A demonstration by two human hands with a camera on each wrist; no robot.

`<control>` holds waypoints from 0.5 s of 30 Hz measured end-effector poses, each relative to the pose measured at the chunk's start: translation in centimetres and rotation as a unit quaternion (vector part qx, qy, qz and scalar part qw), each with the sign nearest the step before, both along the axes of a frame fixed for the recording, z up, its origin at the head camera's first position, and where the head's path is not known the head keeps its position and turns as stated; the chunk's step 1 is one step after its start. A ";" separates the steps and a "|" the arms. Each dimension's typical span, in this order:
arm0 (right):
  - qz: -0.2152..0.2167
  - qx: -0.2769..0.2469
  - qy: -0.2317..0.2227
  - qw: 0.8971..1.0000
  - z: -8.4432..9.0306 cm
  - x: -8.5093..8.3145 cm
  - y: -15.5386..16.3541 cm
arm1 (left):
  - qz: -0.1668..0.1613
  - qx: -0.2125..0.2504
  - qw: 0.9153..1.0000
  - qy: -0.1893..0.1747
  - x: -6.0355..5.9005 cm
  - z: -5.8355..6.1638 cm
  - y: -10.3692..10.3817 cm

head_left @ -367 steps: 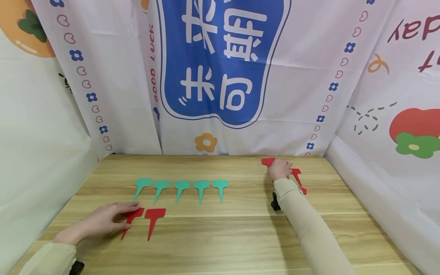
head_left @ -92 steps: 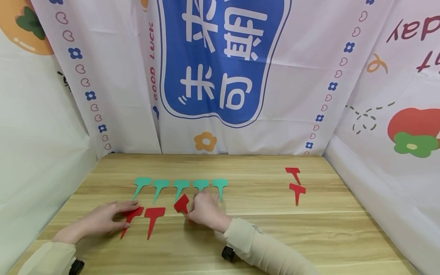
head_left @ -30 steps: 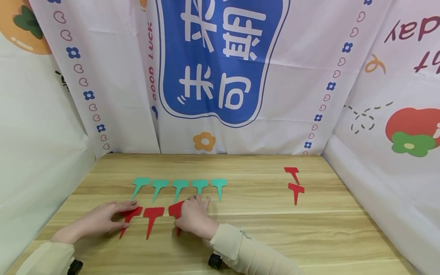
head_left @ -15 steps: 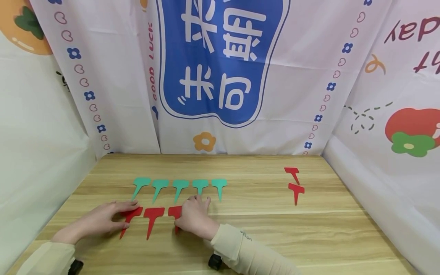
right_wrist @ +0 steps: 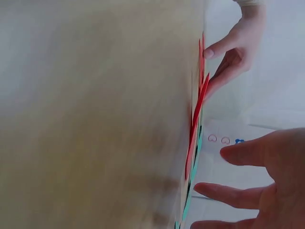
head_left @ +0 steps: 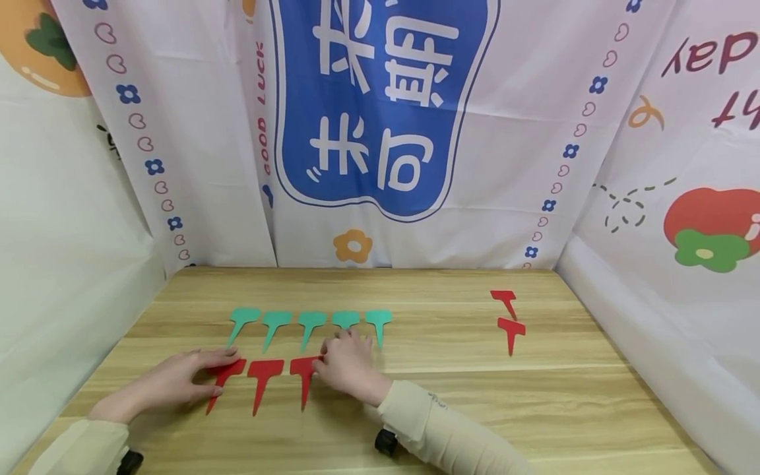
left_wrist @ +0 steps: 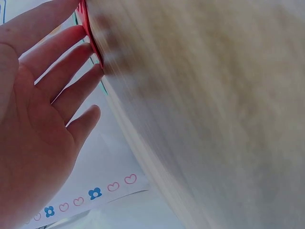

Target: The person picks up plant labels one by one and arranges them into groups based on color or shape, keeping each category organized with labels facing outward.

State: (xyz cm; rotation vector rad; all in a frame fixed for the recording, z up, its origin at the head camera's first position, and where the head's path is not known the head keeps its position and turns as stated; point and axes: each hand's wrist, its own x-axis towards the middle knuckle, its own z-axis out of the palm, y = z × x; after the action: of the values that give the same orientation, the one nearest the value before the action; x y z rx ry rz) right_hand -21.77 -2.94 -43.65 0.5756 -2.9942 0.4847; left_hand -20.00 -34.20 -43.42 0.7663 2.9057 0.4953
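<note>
Five green tags (head_left: pixel 311 323) lie on a curtained wooden table (head_left: pixel 427 402)

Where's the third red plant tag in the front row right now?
In the head view the third red tag lies flat, left of centre on the table, right of the second red tag, with the right hand touching its right edge.

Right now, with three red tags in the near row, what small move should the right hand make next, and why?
Probably the right hand should lift off the third red T-shaped plastic tag and reach for the nearer of two red tags at the far right. The near row holds three red tags, the row of five green T-shaped tags behind it five, so two places seem unfilled.
</note>
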 end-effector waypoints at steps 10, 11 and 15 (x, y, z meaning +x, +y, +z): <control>0.045 -0.019 0.006 0.999 0.0 -1.7 2.4 | -0.007 -0.002 1.000 0.007 0.0 -0.1 0.0; 0.048 -0.028 0.006 0.998 0.0 -1.8 2.7 | -0.008 -0.001 1.000 0.008 0.0 -0.1 0.0; 0.033 -0.027 0.018 0.999 0.1 -2.3 3.7 | -0.011 -0.001 1.000 0.007 -0.1 -0.2 0.0</control>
State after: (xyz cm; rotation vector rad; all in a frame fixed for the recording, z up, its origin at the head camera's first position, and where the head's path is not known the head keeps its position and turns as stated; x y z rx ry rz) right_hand -24.09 0.74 -43.60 0.6718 -2.9270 0.5517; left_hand -20.15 -34.22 -43.57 0.8037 2.9072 0.4871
